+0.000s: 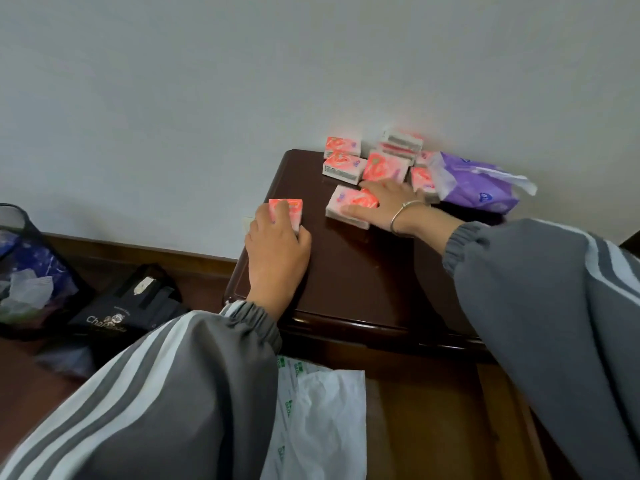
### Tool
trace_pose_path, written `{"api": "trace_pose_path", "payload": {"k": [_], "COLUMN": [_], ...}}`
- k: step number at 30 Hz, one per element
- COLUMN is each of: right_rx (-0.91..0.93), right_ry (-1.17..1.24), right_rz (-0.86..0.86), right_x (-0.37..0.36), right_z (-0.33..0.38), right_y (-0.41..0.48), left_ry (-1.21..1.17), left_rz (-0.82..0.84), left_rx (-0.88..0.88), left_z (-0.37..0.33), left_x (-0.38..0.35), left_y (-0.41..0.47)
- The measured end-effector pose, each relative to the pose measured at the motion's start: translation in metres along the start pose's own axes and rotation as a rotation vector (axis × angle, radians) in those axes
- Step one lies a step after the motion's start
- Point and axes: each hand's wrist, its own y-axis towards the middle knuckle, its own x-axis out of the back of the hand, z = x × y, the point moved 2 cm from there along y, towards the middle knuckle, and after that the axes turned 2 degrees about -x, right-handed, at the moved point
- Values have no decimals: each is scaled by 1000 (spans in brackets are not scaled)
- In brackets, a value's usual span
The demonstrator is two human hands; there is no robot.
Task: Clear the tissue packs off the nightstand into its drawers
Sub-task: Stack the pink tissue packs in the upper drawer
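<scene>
On nightstand [363,271], left grip [277,251] clamping one pack [294,211], right grip [388,202] (apart) pressing second pack [341,199].

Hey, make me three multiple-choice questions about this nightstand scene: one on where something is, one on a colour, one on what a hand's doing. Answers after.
1. Where is the purple package? A) on a chair B) at the nightstand's back right C) on a bed
2. What colour are the small tissue packs? A) green B) blue C) pink
3. What is the left hand doing? A) gripping one tissue pack B) hanging idle C) waving
Answers: 1 B, it lies in the top's far right corner; 2 C, pink-and-white wrappers; 3 A, fingers curl round a pack near the left edge.
</scene>
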Motion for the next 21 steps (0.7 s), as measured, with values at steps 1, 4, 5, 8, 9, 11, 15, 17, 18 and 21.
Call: {"api": "trace_pose_path", "payload": {"k": [1,4,5,8,9,11,15,17,18,21], "right_rx": [21,63,73,100,105,114,96,48,42,101], "right_ry": [-17,-10,7,55,68,94,121,134,151,176], "right_rz": [5,16,21,30,35,38,-30,-90,-98,-24], "right_x": [-2,-9,-11,-18,-19,-23,-31,-35,-37,-38], "right_z": [1,-1,-1,-3,-3,-6,-11,-12,-13,-22], "right_y": [-12,-46,-57,-89,-100,-119,-152,-161,-164,-162], "left_ry": [-33,-138,-167,-239,-262,-302,-345,-309,-283,-192], "left_rz": [-9,-50,-59,-56,-47,-35,-32,-25,-16,16], "left_rx": [28,104,116,93,78,53,-36,-137,-190,-265], "left_z": [1,4,5,4,2,-3,-26,-45,-54,-76], "left_x": [2,8,11,18,20,25,35,38,39,38], "left_y": [0,-4,-5,-13,-17,-25,-47,-60,-66,-84]}}
